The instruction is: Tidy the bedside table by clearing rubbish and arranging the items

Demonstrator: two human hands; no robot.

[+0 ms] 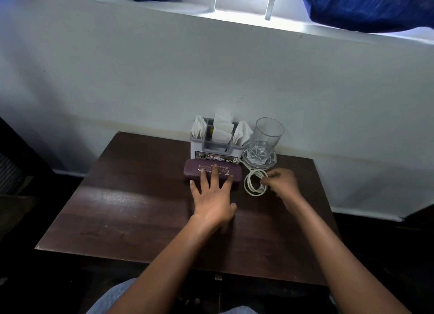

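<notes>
A purple glasses case (199, 171) lies on the dark wooden bedside table (131, 201), right in front of a white organiser (199, 149) stuffed with white tissues. My left hand (212, 197) rests flat with spread fingers, fingertips on the case. To the right lies a coiled white cable (252, 183); my right hand (283, 181) pinches the coil's right side. Behind the cable an empty clear glass (266, 137) stands on a glass coaster.
The table stands against a white wall below a bright window sill. Dark blue curtains (366, 6) hang at the top. The floor on both sides is dark. My knee in blue jeans (112, 299) shows at the bottom.
</notes>
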